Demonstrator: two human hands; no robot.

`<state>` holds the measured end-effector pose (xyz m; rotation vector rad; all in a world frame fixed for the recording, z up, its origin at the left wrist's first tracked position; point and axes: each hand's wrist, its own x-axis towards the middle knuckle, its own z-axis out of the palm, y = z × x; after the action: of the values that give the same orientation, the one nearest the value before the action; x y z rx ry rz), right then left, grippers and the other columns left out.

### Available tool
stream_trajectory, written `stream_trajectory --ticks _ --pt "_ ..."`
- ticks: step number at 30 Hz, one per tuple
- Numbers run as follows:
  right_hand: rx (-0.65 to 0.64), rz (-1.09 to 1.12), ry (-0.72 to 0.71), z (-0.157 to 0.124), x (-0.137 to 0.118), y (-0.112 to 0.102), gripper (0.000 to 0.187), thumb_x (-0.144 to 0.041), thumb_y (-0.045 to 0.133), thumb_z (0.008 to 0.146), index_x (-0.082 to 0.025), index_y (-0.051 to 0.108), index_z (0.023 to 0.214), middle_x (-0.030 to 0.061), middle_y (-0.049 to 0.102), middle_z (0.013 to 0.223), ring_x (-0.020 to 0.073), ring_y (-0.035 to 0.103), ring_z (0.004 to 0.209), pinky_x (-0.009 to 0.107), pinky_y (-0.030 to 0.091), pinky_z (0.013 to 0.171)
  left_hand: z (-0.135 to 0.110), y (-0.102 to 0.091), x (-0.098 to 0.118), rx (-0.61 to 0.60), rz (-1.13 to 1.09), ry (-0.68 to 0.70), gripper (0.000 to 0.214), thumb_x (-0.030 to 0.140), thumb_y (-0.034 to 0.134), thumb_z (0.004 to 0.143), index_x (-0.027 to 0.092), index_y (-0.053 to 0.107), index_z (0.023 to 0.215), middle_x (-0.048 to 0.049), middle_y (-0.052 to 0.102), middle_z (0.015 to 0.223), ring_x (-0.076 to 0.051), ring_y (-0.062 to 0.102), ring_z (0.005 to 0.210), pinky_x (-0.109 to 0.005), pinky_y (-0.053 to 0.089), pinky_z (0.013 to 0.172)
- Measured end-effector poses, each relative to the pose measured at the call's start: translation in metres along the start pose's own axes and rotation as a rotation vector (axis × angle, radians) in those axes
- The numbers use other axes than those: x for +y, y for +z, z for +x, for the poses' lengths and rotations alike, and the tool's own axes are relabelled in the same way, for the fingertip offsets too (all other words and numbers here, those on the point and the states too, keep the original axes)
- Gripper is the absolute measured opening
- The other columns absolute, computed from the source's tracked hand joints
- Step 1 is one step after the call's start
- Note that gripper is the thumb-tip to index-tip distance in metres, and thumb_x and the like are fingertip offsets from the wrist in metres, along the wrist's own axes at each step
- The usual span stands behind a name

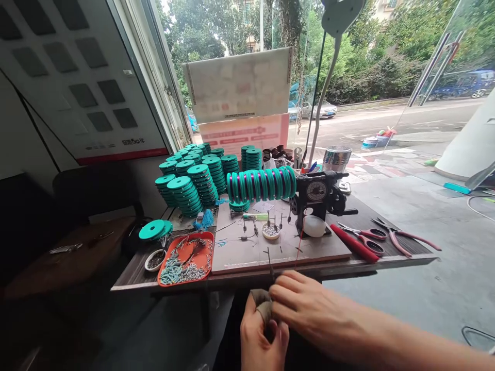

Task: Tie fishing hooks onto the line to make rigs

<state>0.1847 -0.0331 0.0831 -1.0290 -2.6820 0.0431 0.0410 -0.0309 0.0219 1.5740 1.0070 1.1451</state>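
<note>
My left hand (262,335) and my right hand (303,304) meet just below the table's front edge. Grey-brown covers (261,299) wrap fingers of my left hand, which are curled in a pinch. The right fingers are bent and pressed against the left ones, hiding what lies between them. A thin dark piece (269,263) sticks up beside the right knuckles. One red line (299,245) runs from a black hand-cranked winder (315,198) down toward my right hand. The winder carries a row of teal spools (261,184).
Stacked teal discs (185,196) stand at the back left. An orange tray (212,257) holds small metal and blue-green parts. A white dish (270,232) of small beads sits on the board (232,252). Scissors (367,239), pliers (398,237) and a red case (353,245) lie right.
</note>
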Motion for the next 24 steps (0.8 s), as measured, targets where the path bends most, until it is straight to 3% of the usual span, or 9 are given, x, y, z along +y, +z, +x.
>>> stream_trajectory --ticks 3,6,10,13,16,18,21,24 --pt "-0.158 0.129 -0.087 0.026 0.016 -0.01 0.012 -0.011 0.044 0.087 -0.016 0.055 0.086 0.0052 0.062 0.084 0.017 0.053 0.074 0.027 0.038 0.067 0.006 -0.006 0.006 -0.016 -0.203 -0.212 0.03 0.044 0.066 0.066 0.015 0.061 0.06 -0.0019 0.054 0.066 -0.013 0.047 0.059 -0.024 0.04 0.058" --pt "-0.207 0.239 -0.082 0.04 0.025 -0.006 0.014 -0.012 0.042 0.089 -0.016 0.054 0.084 0.0019 0.063 0.078 0.0133 0.055 0.067 0.022 0.036 0.058 0.009 -0.013 0.005 -0.041 -0.452 -0.421 0.035 0.044 0.073 0.059 0.015 0.055 0.052 0.0062 0.037 0.05 -0.007 0.029 0.049 -0.021 0.029 0.049" --pt "-0.209 0.339 -0.015 0.045 0.027 0.001 0.011 -0.009 0.047 0.083 -0.017 0.052 0.078 -0.0022 0.06 0.068 0.009 0.051 0.056 0.018 0.031 0.049 0.009 -0.019 0.002 -0.019 -0.623 -0.5 0.03 0.037 0.076 0.056 0.014 0.057 0.059 0.0059 0.04 0.055 -0.006 0.026 0.051 -0.02 0.026 0.049" --pt "-0.165 0.391 0.087 0.045 0.027 0.007 0.01 -0.011 0.046 0.082 -0.016 0.052 0.077 -0.0038 0.053 0.06 0.0076 0.041 0.049 0.018 0.027 0.045 0.01 -0.021 0.005 -0.001 -0.482 -0.411 0.026 0.035 0.072 0.063 0.015 0.055 0.059 0.006 0.04 0.053 -0.007 0.03 0.051 -0.021 0.028 0.05" --pt "-0.101 0.434 0.202 0.045 0.026 0.012 0.018 -0.016 0.038 0.088 -0.016 0.053 0.077 -0.0042 0.047 0.056 0.0077 0.036 0.048 0.018 0.028 0.045 0.01 -0.017 0.009 0.056 -0.236 -0.222 0.013 0.028 0.065 0.07 0.016 0.062 0.067 -0.0011 0.052 0.069 -0.013 0.048 0.062 -0.024 0.039 0.059" --pt "-0.065 0.457 0.27 0.045 0.026 0.014 0.022 -0.018 0.035 0.09 -0.015 0.053 0.077 -0.003 0.049 0.058 0.0082 0.037 0.05 0.018 0.03 0.047 0.008 -0.011 0.009 0.165 -0.045 -0.057 0.009 0.022 0.06 0.073 0.017 0.066 0.07 -0.0066 0.056 0.084 -0.019 0.055 0.077 -0.029 0.043 0.069" --pt "-0.043 0.479 0.351 0.047 0.027 0.012 0.02 -0.017 0.038 0.087 -0.014 0.055 0.077 -0.0009 0.053 0.062 0.0091 0.04 0.052 0.018 0.032 0.049 0.005 -0.004 0.005 0.332 0.192 0.172 0.013 0.015 0.057 0.073 0.02 0.069 0.072 -0.008 0.059 0.086 -0.022 0.058 0.082 -0.031 0.044 0.075" --pt "-0.057 0.488 0.41 0.05 0.028 0.007 0.016 -0.009 0.043 0.078 -0.013 0.058 0.075 0.0008 0.057 0.064 0.0102 0.043 0.056 0.018 0.034 0.052 0.005 -0.002 0.001 0.353 0.276 0.338 0.021 0.009 0.055 0.074 0.023 0.069 0.082 -0.0079 0.064 0.086 -0.022 0.059 0.081 -0.032 0.046 0.074"
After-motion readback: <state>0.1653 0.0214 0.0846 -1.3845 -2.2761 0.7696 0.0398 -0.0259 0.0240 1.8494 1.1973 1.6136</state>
